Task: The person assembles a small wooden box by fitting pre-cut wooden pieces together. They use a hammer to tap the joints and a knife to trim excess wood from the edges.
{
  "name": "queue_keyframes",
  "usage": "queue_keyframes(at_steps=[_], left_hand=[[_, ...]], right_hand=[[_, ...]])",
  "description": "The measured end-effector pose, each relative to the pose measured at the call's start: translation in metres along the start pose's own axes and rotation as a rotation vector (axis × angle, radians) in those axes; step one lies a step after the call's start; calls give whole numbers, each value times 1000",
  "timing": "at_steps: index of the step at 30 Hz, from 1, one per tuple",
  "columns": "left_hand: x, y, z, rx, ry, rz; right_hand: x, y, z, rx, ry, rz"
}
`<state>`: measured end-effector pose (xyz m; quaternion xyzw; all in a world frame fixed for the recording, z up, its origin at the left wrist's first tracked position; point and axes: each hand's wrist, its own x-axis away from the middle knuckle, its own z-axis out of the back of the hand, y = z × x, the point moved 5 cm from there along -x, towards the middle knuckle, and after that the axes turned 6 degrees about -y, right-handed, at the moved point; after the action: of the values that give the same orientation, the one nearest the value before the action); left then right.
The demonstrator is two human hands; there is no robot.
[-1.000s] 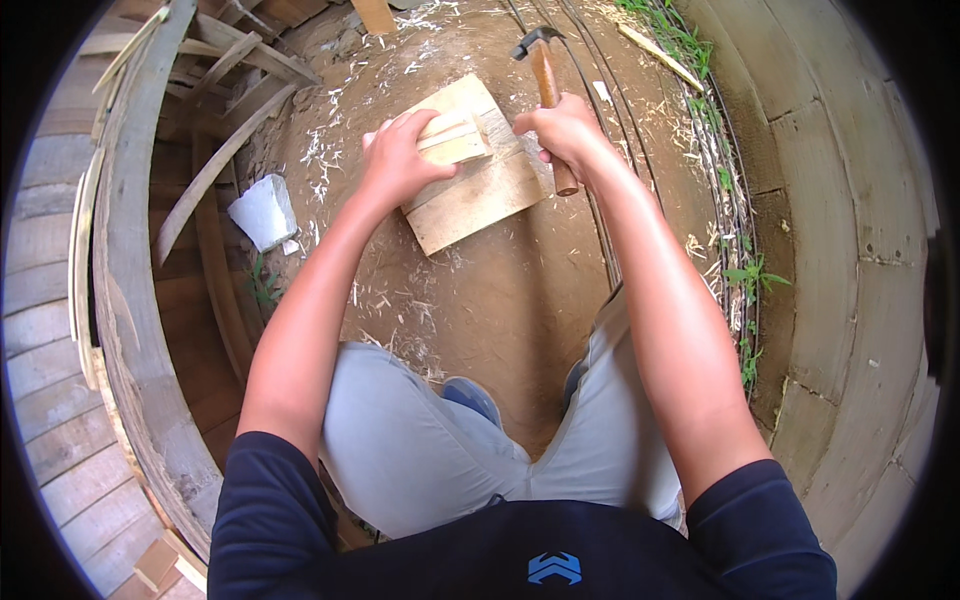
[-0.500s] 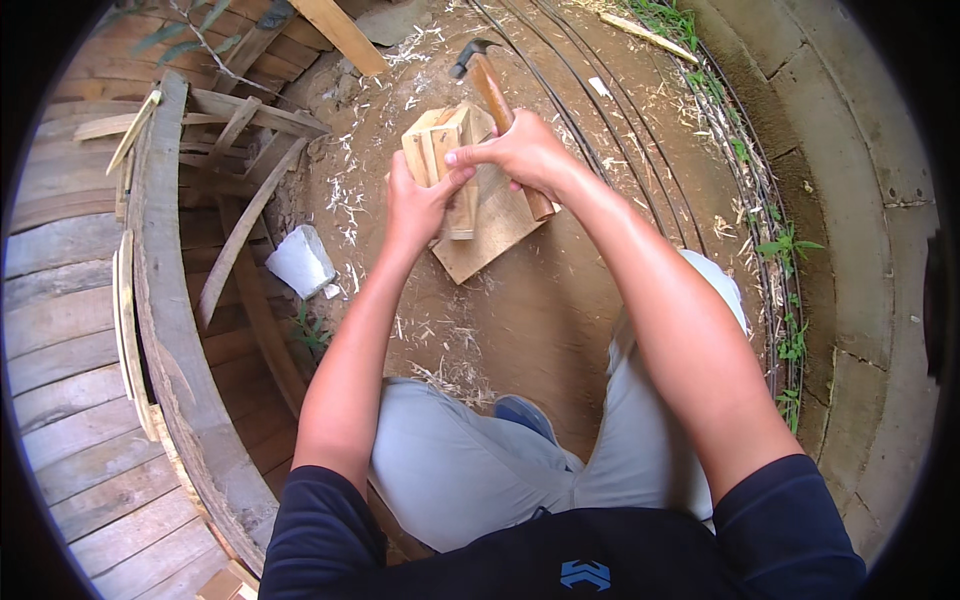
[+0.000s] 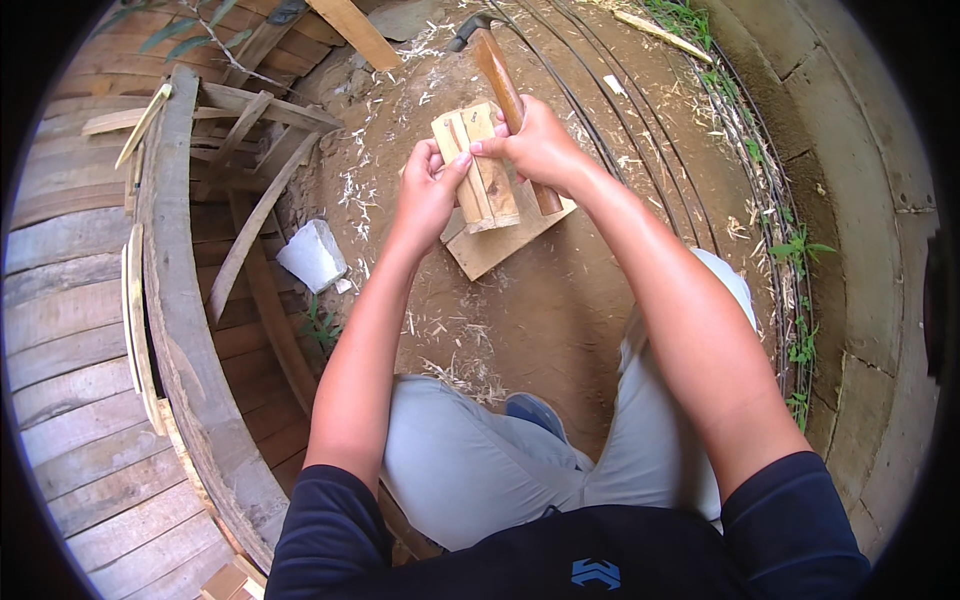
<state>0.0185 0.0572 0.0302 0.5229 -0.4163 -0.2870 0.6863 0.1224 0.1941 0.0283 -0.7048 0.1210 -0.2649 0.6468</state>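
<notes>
A pale wooden block (image 3: 489,185), made of boards joined along a lengthwise seam, is held up in front of me, tilted. My left hand (image 3: 430,192) is closed on its left edge, thumb on the face. My right hand (image 3: 543,150) is closed around the brown wooden handle of a claw hammer (image 3: 494,72), whose dark head points up and away. The right thumb also presses on the block's right side. Beneath the block, a flat square board (image 3: 505,246) lies on the dirt, partly covered by block and hands.
A white stone chunk (image 3: 312,256) sits left on the dirt, which is strewn with wood shavings. Left of it stands a plank structure (image 3: 170,250) with loose slats. Dark cables or rods (image 3: 640,140) run along the ground at right, before a concrete wall (image 3: 860,270).
The block has turned in my hands, so its broad face now shows more fully. The hammer remains in my right hand. The whole view has shifted slightly.
</notes>
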Motion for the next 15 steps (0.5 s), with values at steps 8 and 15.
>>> queue_keyframes(at_steps=[8, 15], left_hand=[[0, 5, -2, 12, 7, -56], [3, 7, -2, 2, 6, -197]], right_hand=[[1, -2, 4, 13, -3, 31], [3, -8, 4, 74, -36, 144]])
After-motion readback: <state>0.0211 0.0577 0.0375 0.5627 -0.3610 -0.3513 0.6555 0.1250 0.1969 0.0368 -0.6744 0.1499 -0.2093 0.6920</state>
